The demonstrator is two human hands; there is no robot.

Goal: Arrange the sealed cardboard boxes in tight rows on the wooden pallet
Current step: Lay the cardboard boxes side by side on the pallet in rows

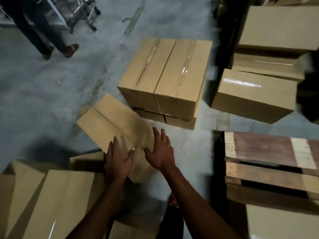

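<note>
A long sealed cardboard box [114,125] lies tilted in front of me, its far end pointing up-left over the concrete floor. My left hand [119,157] is pressed flat on its near left side and my right hand [159,149] grips its near right edge; both hold it. The wooden pallet [269,161] stands to the right with bare brown and pale boards, and no box is on the part in view. A stack of taped boxes [165,76], two wide and two high, sits on the floor beyond the held box.
More boxes [51,200] lie at lower left by my arms. Further boxes [255,94] pile up at upper right, and one [283,221] sits at lower right. Another person's legs [44,35] stand at upper left beside a metal cart [81,12].
</note>
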